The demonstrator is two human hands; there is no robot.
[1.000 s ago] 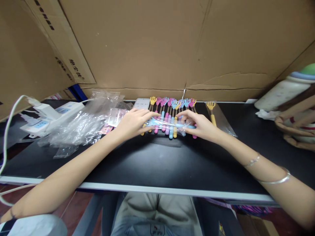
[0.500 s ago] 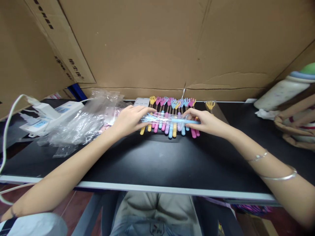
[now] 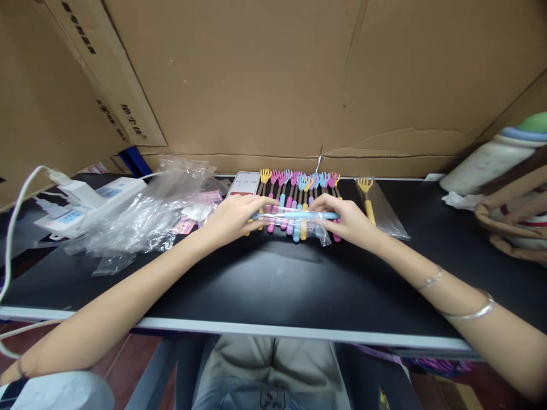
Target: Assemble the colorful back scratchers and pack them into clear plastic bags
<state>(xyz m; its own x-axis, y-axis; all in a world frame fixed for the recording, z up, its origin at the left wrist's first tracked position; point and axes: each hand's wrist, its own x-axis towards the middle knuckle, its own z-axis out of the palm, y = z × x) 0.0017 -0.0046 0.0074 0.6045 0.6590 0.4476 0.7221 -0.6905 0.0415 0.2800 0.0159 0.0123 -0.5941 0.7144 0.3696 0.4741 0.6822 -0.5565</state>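
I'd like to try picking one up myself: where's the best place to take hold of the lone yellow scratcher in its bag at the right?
Probably by the yellow scratcher's straight handle, coming from above and the near side. Its claw head points at the cardboard wall, and the table around its clear bag is free on that side.

- Black desk (image 3: pixel 273 279) with pale front edge, I'm seated at it.
- Big cardboard sheets (image 3: pixel 265 80) wall off the back and left.
- White power strip (image 3: pixel 81 205) with cable, far left on the desk.
- Reddish-brown floor (image 3: pixel 128 364) under the desk.
- Light dim, even.
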